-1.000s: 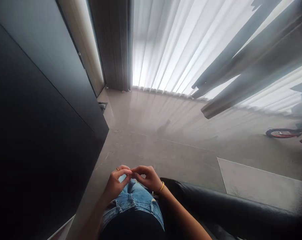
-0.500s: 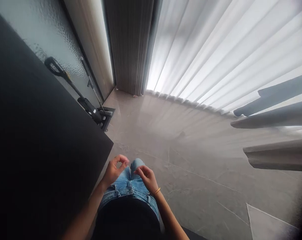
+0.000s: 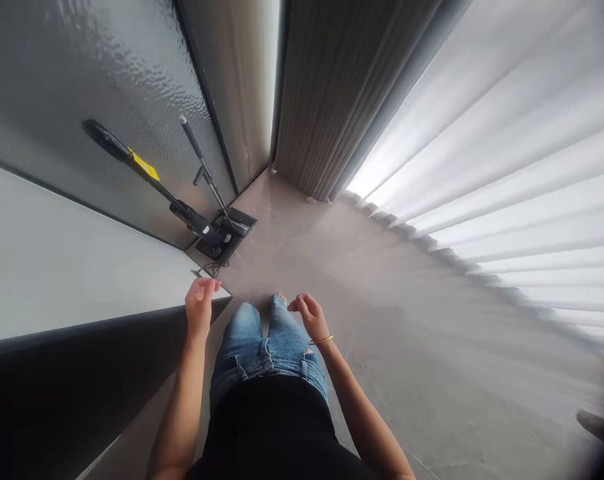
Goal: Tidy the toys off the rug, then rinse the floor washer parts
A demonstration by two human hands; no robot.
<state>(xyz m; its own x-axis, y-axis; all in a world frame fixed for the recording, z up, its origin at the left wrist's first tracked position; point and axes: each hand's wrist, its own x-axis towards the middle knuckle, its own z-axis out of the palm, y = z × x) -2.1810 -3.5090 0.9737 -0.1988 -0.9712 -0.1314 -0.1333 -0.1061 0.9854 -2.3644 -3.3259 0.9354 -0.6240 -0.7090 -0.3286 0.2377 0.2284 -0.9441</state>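
My left hand (image 3: 201, 308) hangs in front of my left thigh, beside the corner of a dark panel (image 3: 82, 373). Its fingers are curled in together and nothing shows in them. My right hand (image 3: 307, 315) is by my right knee, with a thin gold bangle (image 3: 323, 341) on the wrist. Its fingers are bent into a loose fist and look empty. The two hands are apart, with my blue jeans (image 3: 262, 340) between them. I stand on a glossy grey tiled floor (image 3: 392, 320).
Two stick vacuum cleaners (image 3: 182, 207), one with a yellow tag (image 3: 146, 167), lean on a textured glass wall (image 3: 107, 80) above a black floor dock (image 3: 227, 233). A white wall panel (image 3: 72, 260) is at the left. A grey drape (image 3: 342, 87) and white sheer curtains (image 3: 507, 153) run along the right.
My hands, pinched together a second ago, have separated and dropped to my sides. The view has swung left, so the vacuums and white panel now show and the sofa and rug are gone.
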